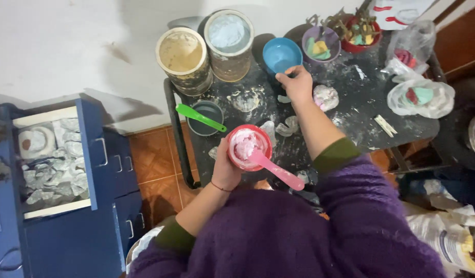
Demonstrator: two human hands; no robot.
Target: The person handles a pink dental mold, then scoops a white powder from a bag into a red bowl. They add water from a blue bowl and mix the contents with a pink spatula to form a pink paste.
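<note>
Left hand [226, 172] cups a red bowl [249, 148] of pale pink paste, a pink spoon [275, 170] resting in it (handle jutting toward the purple sleeve). Farther out on the dusty black table [361, 103], the right hand [297, 84] pinches the rim of a blue bowl [281, 54], just beside a whitish lump [325, 97].

The bench [350, 110] back edge is blocked by two tins [183, 59], a blue bowl [281, 54] and filled bowls [322, 44]. Bags [420, 95] crowd the right. Bare dusty surface lies open around mid-right; a green spoon [199, 117] bars the left.
</note>
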